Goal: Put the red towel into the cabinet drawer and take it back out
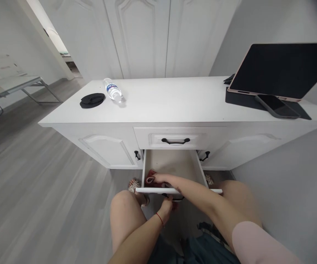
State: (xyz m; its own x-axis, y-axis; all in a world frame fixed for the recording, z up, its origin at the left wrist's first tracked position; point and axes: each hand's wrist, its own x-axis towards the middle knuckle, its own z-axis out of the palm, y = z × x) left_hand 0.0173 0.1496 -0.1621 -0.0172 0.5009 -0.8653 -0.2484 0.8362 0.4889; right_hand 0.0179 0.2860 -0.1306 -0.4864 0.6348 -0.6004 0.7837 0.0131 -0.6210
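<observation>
A lower drawer [174, 163] of the white cabinet is pulled out between my knees. My right hand [159, 178] reaches down inside it at the front left corner. Its fingers are closed on a folded reddish-brown item [149, 179] that looks like cloth or soft leather; its exact kind I cannot make out. Below the drawer front, my left hand [167, 206], with a red string at the wrist, is closed around the black drawer handle [179, 199]. Part of that handle is hidden behind the fingers.
Above is a shut drawer with a black handle [175, 141]. On the white cabinet top [169, 102] lie a plastic bottle [112, 90], a black round item [92, 100], a laptop [282, 71] and a phone [277, 106]. A wall stands close on the right.
</observation>
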